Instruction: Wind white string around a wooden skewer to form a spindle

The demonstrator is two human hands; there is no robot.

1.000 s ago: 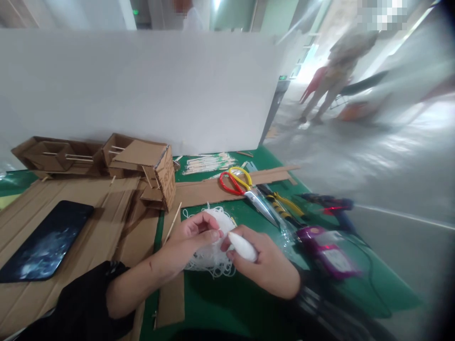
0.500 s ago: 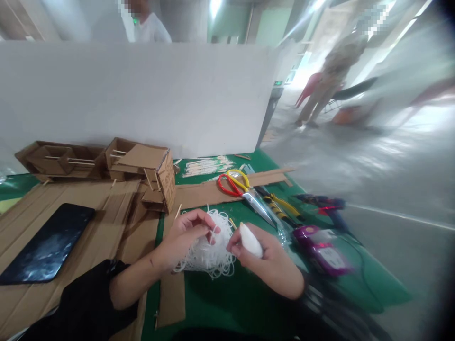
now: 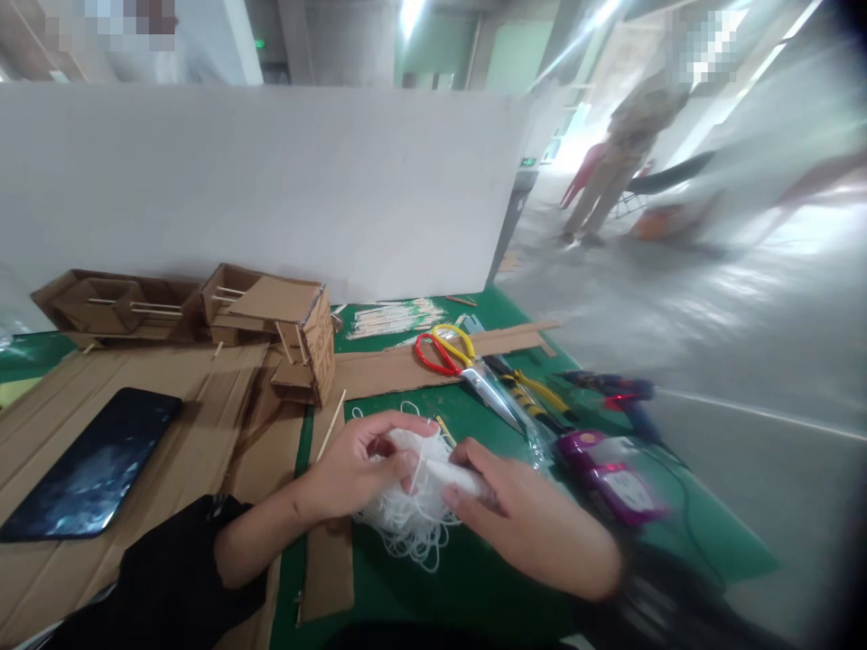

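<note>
A tangled heap of white cord [image 3: 413,524] lies on the green table under both hands. My left hand [image 3: 369,460] curls over the heap's left side, thumb and fingers pinching a strand of the cord. In my right hand [image 3: 505,506] is a white cord bundle [image 3: 461,478], wound tight and slim, its tip pointing left towards my left fingers. The strand runs close to that tip. A thin wooden stick [image 3: 331,422] rests just left of my left hand, on a cardboard strip [image 3: 330,569].
Scissors [image 3: 467,366], pliers [image 3: 535,397], a purple package [image 3: 613,483] and a glue gun [image 3: 619,393] lie to the right. Wooden sticks [image 3: 396,318] are behind. A cardboard structure [image 3: 271,316] and a black phone [image 3: 95,460] are left. Beyond a white board [image 3: 271,181] people stand.
My right hand has moved left and tilted the white bundle from upright to nearly level, closer to my left hand. The cord heap has shifted slightly down. A person behind the board moved left.
</note>
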